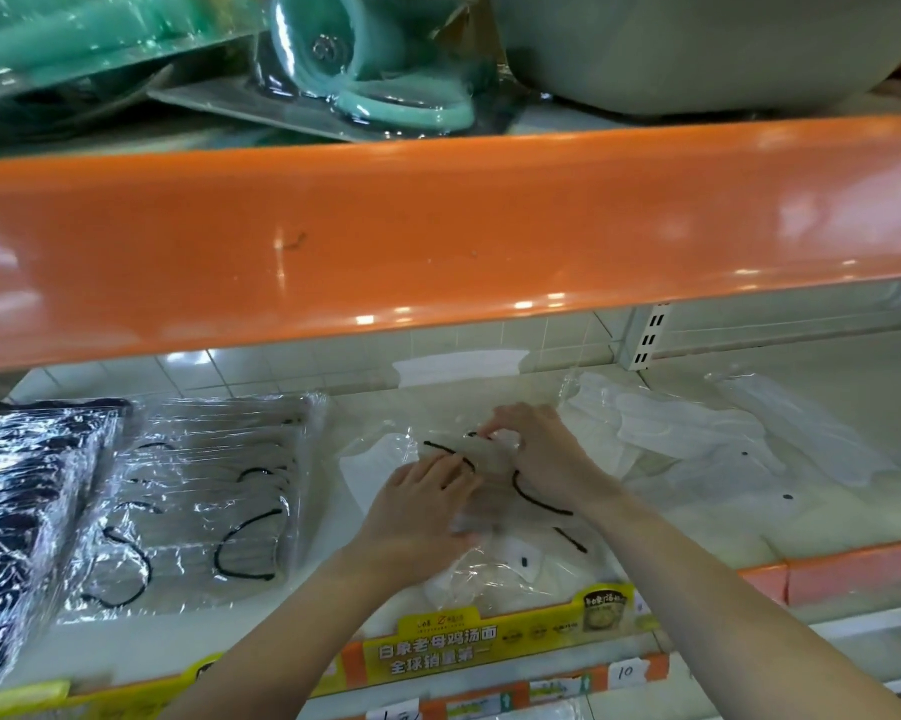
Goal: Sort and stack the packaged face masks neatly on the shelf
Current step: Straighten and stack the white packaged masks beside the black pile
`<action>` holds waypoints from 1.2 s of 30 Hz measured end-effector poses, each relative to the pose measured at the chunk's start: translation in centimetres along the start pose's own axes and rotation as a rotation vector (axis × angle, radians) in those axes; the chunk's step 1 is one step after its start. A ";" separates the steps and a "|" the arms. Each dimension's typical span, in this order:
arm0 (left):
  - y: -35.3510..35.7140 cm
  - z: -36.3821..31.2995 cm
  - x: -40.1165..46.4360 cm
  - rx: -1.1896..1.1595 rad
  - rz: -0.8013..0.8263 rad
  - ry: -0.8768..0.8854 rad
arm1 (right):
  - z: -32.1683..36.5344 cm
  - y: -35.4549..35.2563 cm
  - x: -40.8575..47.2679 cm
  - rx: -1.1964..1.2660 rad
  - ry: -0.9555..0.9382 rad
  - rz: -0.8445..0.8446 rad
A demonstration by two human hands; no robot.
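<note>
On the lower shelf (708, 543), both my hands rest on a clear-wrapped pack of pale masks with black ear loops (495, 491). My left hand (419, 511) presses flat on its near left part. My right hand (534, 444) pinches the pack's far edge between thumb and fingers. Under it lie more white mask packs (495, 574). To the left sits a neat stack of clear packs with black loops (198, 501). At the far left is a stack of dark masks in shiny wrap (27, 511). White masks (697, 433) lie loose to the right.
A thick orange shelf edge (438, 236) overhangs the work area just above my hands. Teal plastic goods (365, 70) and a grey basin (697, 49) sit on the upper shelf. A yellow promo label (490, 646) and price tags line the lower shelf's front rail.
</note>
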State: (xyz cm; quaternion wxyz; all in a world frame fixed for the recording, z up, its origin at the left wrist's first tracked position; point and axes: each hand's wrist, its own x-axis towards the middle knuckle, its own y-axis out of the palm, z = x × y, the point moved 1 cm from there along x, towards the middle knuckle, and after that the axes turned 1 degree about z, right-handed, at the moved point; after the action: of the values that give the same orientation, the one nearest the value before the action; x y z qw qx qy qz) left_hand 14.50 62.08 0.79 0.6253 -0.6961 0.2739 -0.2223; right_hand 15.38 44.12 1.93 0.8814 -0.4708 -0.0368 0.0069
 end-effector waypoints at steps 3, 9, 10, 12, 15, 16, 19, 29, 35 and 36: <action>0.7 0.1 -0.5 0.054 -0.021 -0.051 | 0.3 0.1 -0.9 -0.017 0.027 -0.021; 1.1 0.2 -0.3 0.122 -0.105 -0.135 | -0.7 2.3 -5.4 -0.232 0.037 0.059; 0.9 0.3 -0.2 0.106 -0.097 -0.131 | -1.0 2.6 -6.2 -0.284 0.021 0.079; 0.4 0.5 -0.2 0.062 -0.092 -0.122 | -1.4 3.1 -7.1 -0.335 -0.065 0.011; 0.1 0.5 -0.4 -0.004 -0.140 -0.066 | -1.8 3.2 -7.4 -0.309 -0.185 -0.213; 0.1 0.6 -0.5 -0.028 -0.192 -0.037 | -1.6 3.1 -7.3 -0.315 -0.203 -0.253; 0.2 1.2 -0.8 -0.075 -0.356 0.030 | -0.5 2.6 -7.1 -0.347 -0.234 -0.385; -3.5 6.6 -3.9 0.004 -0.883 0.039 | 5.9 1.4 -4.9 -0.245 -0.423 -0.751; -4.8 10.3 -8.4 0.052 -1.057 0.098 | 9.6 4.6 -4.4 -0.316 -0.610 -0.744; -4.6 11.0 -9.1 0.058 -1.050 0.091 | 10.1 5.3 -4.3 -0.318 -0.623 -0.728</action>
State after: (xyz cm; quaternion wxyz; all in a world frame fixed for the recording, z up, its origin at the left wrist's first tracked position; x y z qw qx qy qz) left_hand 15.27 76.64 4.39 0.4364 -0.7116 -0.0912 -0.5430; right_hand 10.46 55.28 2.89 0.6912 -0.5314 -0.4606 -0.1664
